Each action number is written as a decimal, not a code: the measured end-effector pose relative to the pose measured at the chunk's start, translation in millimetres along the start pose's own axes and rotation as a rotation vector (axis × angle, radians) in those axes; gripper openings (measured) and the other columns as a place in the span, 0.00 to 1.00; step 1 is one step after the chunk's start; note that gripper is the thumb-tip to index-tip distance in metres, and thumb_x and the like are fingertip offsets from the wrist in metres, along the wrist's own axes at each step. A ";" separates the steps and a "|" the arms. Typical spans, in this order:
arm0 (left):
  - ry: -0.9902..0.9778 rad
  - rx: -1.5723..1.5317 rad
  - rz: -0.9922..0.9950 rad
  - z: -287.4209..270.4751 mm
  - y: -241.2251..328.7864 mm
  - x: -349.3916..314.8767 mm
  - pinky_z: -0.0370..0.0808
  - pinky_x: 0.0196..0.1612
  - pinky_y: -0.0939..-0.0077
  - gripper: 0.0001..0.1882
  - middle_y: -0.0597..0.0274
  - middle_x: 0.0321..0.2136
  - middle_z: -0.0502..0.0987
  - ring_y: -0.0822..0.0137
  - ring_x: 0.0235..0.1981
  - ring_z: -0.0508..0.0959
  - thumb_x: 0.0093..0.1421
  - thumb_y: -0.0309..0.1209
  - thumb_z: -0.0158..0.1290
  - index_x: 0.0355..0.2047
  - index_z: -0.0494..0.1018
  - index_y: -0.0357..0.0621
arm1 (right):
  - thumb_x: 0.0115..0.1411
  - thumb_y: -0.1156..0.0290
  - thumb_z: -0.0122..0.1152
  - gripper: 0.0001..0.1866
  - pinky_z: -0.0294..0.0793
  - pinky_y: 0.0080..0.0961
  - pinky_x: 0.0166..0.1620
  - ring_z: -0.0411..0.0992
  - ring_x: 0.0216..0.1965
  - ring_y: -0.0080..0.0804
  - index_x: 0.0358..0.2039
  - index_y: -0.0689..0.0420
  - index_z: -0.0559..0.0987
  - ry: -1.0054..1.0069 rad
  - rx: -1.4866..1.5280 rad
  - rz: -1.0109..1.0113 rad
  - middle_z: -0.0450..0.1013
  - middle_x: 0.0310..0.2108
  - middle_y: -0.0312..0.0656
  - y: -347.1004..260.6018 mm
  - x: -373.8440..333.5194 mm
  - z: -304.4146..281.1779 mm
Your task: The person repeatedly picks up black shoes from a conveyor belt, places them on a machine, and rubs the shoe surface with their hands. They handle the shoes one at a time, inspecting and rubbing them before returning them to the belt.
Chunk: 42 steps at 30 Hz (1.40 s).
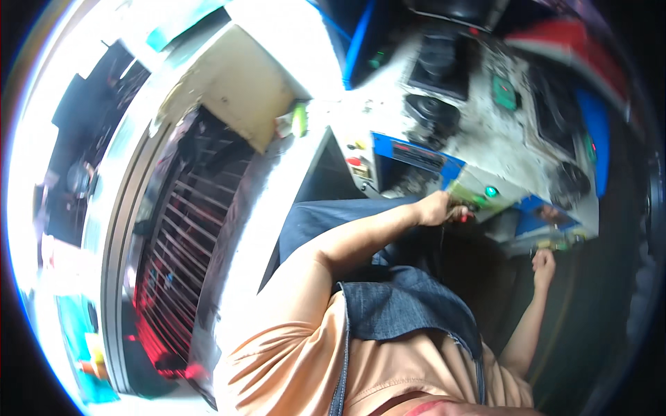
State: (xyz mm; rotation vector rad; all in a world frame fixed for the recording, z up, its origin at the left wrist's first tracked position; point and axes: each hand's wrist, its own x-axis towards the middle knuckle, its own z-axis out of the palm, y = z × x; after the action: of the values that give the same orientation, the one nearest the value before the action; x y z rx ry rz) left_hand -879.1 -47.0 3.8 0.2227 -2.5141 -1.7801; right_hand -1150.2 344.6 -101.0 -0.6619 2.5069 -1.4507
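Filling the upper right, a worn white and blue machine [479, 132] carries black round fixtures and a green lamp [491, 191]. Left hand [438, 208] is clenched around a small red control [461, 216] at the machine's front edge; right hand [543, 266] hangs nearby, grip unclear

The machine [485, 111] fills the upper right, tilted in the view, with its control panel [409, 156] along the edge nearest the person. The left hand [437, 208] rests at the lit button [491, 191] on a small box below that panel's right end. The right hand [543, 267] sits further right and lower, near the machine's lower right corner, well apart from the left hand. A barred rack [184, 243] stands to the person's left, beyond the lap [333, 218].
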 end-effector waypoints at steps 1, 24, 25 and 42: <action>-0.044 0.076 -0.053 -15.5 2.2 -16.7 0.77 0.39 0.70 0.23 0.57 0.28 0.82 0.69 0.30 0.80 0.70 0.48 0.50 0.38 0.79 0.36 | 0.70 0.68 0.52 0.08 0.59 0.18 0.22 0.60 0.19 0.16 0.35 0.58 0.75 -0.064 0.054 -0.002 0.68 0.22 0.32 3.7 -8.0 10.9; 1.125 1.002 -0.587 -190.4 -145.7 -296.4 0.70 0.43 0.50 0.11 0.49 0.33 0.74 0.46 0.39 0.74 0.61 0.37 0.55 0.29 0.72 0.41 | 0.66 0.71 0.58 0.15 0.70 0.20 0.52 0.71 0.47 0.20 0.52 0.61 0.76 -0.551 0.363 -0.631 0.75 0.44 0.34 -428.6 58.6 175.2; 1.125 1.000 -0.611 -188.6 -145.6 -298.7 0.70 0.43 0.49 0.11 0.49 0.33 0.74 0.46 0.39 0.74 0.61 0.37 0.55 0.29 0.71 0.41 | 0.66 0.71 0.59 0.16 0.71 0.22 0.52 0.72 0.48 0.24 0.54 0.59 0.76 -0.443 0.279 -0.684 0.75 0.46 0.38 -439.0 84.5 193.3; 1.175 0.798 -0.563 -186.8 -141.6 -306.3 0.70 0.46 0.54 0.11 0.52 0.34 0.75 0.51 0.43 0.75 0.59 0.37 0.55 0.30 0.74 0.43 | 0.54 0.49 0.69 0.46 0.80 0.51 0.43 0.69 0.57 0.47 0.69 0.48 0.60 -0.397 -0.125 -0.050 0.66 0.62 0.46 -464.7 274.9 269.6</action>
State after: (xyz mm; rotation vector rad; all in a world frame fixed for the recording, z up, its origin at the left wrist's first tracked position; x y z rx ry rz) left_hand -540.6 -222.3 -54.8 1.5444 -2.0473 -0.2422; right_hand -1162.3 -190.0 178.7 -0.9369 2.2917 -1.0554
